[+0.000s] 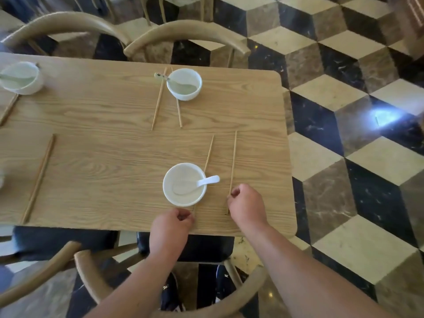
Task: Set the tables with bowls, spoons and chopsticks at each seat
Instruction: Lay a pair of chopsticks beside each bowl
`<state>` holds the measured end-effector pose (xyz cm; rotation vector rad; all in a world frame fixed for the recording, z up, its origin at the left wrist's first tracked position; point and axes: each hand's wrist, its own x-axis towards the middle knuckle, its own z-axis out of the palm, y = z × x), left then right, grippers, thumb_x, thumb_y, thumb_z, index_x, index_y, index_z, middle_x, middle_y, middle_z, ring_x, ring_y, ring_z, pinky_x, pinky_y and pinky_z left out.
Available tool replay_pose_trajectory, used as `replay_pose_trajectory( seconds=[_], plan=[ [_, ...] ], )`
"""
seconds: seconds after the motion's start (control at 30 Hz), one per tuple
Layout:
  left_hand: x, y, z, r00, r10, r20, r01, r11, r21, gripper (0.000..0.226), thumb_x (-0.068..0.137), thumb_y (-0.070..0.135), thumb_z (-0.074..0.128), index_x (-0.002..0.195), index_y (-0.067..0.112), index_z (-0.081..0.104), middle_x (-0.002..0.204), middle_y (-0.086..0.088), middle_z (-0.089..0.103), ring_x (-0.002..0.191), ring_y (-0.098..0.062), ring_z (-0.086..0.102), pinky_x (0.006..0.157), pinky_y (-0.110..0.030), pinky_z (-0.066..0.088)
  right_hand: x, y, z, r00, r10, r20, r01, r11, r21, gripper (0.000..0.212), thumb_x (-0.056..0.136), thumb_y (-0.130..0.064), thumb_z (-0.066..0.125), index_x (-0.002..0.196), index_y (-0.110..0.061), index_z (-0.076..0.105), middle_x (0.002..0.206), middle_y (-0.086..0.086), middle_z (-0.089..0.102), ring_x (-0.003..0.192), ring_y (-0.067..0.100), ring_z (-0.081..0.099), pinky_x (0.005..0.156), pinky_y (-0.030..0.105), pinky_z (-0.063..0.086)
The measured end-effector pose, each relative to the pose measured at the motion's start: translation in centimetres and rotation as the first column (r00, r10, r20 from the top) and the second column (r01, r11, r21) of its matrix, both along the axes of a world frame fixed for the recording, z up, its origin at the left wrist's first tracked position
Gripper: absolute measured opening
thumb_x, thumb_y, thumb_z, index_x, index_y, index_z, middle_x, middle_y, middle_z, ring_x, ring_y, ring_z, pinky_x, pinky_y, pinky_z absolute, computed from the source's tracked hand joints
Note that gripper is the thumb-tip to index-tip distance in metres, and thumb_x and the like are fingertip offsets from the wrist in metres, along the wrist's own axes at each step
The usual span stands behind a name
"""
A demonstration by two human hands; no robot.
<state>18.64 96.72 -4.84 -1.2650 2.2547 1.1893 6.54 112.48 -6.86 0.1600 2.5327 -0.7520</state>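
Now left hand [172, 222] and right hand [245, 203] are each pinching thin wooden chopsticks [233, 157] by near ends; likely light, stiff.

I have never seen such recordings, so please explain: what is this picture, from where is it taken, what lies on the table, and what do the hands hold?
There is no machine here. A person wears a camera on the head, so you look down along their own bare arms. The left hand and the right hand each pinch the near end of one chopstick: the inner chopstick, which runs past the near bowl, and the outer chopstick. A white spoon lies in that bowl. On the wooden table there are two more bowls with spoons, the far bowl and the left bowl, and more chopsticks. Wooden chairs stand around.
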Motion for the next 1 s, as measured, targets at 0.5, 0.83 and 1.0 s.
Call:
replay_pose_trajectory(
  seconds=[0.5,0.83,1.0],
  plan=[
    [-0.7,-0.4,-0.1,0.992,-0.129,-0.007,0.129,0.991,0.043,0.016,0.096,0.030,0.075,0.083,0.037,0.069,0.083,0.019,0.071,0.077,0.004,0.059,0.062,-0.013,0.038,0.3,1.5,1.8,0.997,0.078,0.015,-0.079,0.978,0.191,0.007,0.096,-0.021,0.069,0.094,-0.022,0.062,0.086,-0.006,0.066,0.077,0.016,0.065,0.066,0.035,0.056],
    [-0.9,0.2,-0.2,0.998,-0.062,0.011,0.061,0.998,0.029,0.024,0.093,0.028,0.079,0.074,0.039,0.068,0.080,0.017,0.072,0.077,0.004,0.061,0.062,-0.012,0.039,-6.3,7.5,3.9,0.824,0.526,-0.209,-0.427,0.820,0.382,0.022,0.100,-0.015,0.056,0.120,-0.022,0.061,0.094,-0.001,0.070,0.080,0.026,0.066,0.063,0.040,0.055],
    [-0.7,0.3,-0.3,0.999,-0.032,0.005,0.032,0.999,0.035,0.011,0.094,0.029,0.078,0.084,0.033,0.075,0.082,0.016,0.073,0.080,0.000,0.065,0.063,-0.016,0.042,-10.6,8.8,5.0,0.655,0.738,-0.164,-0.572,0.626,0.529,0.028,0.101,-0.010,0.053,0.120,-0.021,0.071,0.102,0.000,0.066,0.095,0.025,0.063,0.070,0.037,0.055]
  ],
)
